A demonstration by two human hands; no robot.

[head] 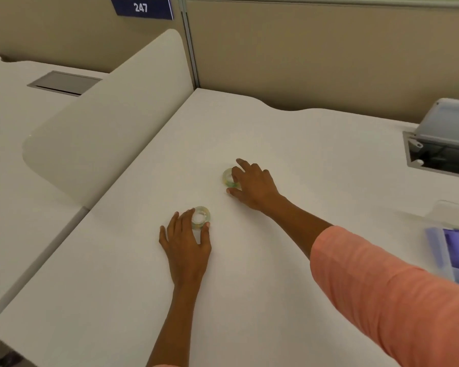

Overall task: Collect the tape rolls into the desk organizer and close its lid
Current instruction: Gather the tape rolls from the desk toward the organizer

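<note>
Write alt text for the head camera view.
On a white desk, the left hand and right hand each close around a clear tape roll, near one and far one. A purple organizer sits open at right.

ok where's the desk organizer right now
In the head view the desk organizer sits at the desk's far right edge, beyond the right sleeve.

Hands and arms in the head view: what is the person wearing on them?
Both hands, left hand and right hand, are bare: no gloves, rings or watch show. The right arm has a salmon-pink sleeve pushed above the forearm; the left forearm is uncovered.
</note>
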